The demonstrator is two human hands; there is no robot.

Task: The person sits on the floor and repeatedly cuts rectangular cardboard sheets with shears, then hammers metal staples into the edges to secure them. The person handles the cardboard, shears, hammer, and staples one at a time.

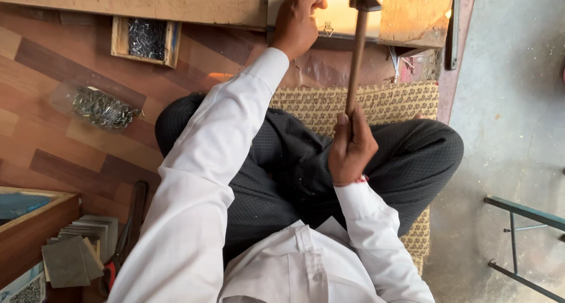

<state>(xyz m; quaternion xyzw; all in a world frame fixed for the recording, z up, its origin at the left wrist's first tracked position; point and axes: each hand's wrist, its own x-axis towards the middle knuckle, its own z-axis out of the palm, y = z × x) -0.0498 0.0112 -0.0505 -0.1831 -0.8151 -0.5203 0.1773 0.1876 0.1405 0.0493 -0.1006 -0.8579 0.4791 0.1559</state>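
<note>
My right hand (351, 145) grips the lower end of a hammer's wooden handle (356, 55), with the dark metal head (365, 0) raised over a pale board (341, 11) at the top. My left hand (297, 20) reaches forward and rests on that board's near edge, fingers pinched together beside a small triangular metal hanger (328, 29). What the fingers pinch is too small to tell. I sit cross-legged in dark trousers and a white shirt on a patterned cushion (382, 103).
A small wooden box of nails (146, 39) sits at the upper left on the wood-pattern floor. A clear bag of metal hooks (103, 107) lies below it. A stack of grey cards (82, 247) and pliers (120, 250) are at the lower left. A metal frame (521, 244) stands at the right.
</note>
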